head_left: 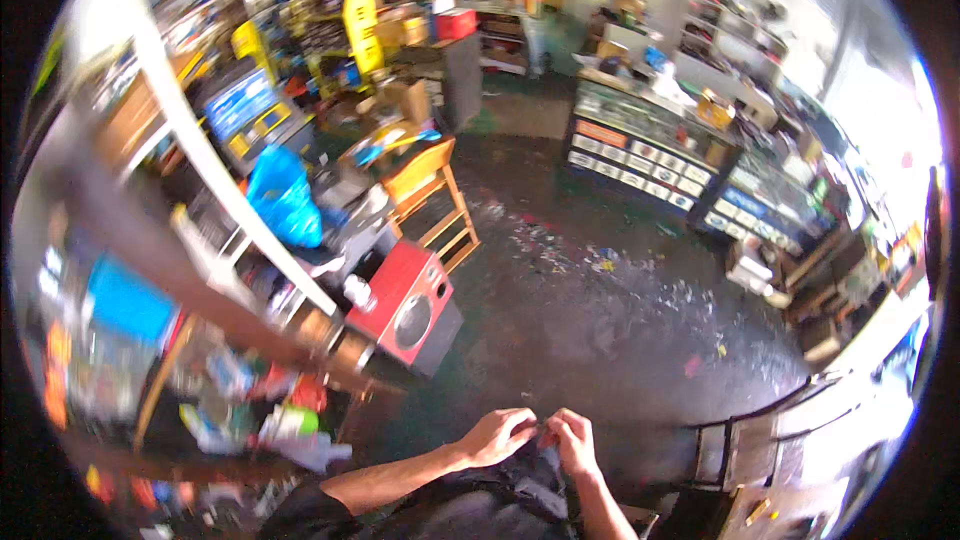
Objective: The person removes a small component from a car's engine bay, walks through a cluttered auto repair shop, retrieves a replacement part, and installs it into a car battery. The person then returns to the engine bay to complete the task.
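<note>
My left hand (497, 437) and my right hand (571, 440) are close together at the lower middle, in front of my dark shirt (490, 502). The fingers of both are curled in, with the fingertips almost meeting. Whatever they pinch, if anything, is too small and dark to make out. Dark cloth shows just below and between the hands. Beyond them lies the dark floor (540, 340). The nearest large thing on the left is a red speaker box (405, 305) with a round pale cone.
A wooden chair (432, 202), a blue plastic bag (283, 195) and a white post (205, 140) stand left. Small scraps (590, 255) litter the floor. Glass display counters (645, 140) run along the right. A metal-framed chair (755, 445) is at lower right, shelves (505, 15) at the back.
</note>
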Action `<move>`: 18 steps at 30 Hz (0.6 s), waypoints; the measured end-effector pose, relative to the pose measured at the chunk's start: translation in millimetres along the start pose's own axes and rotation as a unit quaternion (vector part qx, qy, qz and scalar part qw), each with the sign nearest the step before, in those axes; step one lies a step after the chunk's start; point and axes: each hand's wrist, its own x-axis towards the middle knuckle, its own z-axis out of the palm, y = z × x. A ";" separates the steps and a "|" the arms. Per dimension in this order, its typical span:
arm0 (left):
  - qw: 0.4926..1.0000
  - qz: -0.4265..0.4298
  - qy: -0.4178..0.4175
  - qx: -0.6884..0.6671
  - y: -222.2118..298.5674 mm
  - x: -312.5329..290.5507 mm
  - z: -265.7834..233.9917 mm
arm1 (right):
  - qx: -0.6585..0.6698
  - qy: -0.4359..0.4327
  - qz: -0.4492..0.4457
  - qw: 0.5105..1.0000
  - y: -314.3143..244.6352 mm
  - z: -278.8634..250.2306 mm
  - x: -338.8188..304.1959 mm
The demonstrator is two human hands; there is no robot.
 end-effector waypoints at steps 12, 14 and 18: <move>0.991 -0.040 -0.129 0.013 -103.1 523.3 53.3 | 0.029 0.185 -0.099 0.977 -94.0 -265.1 360.3; 0.970 -0.128 -0.165 -0.129 -100.8 579.2 81.8 | 0.047 0.260 -0.129 0.956 -116.8 -313.0 370.3; 0.916 -0.129 -0.316 -0.210 -75.7 681.1 156.8 | 0.034 0.451 -0.181 0.873 -175.3 -415.2 332.6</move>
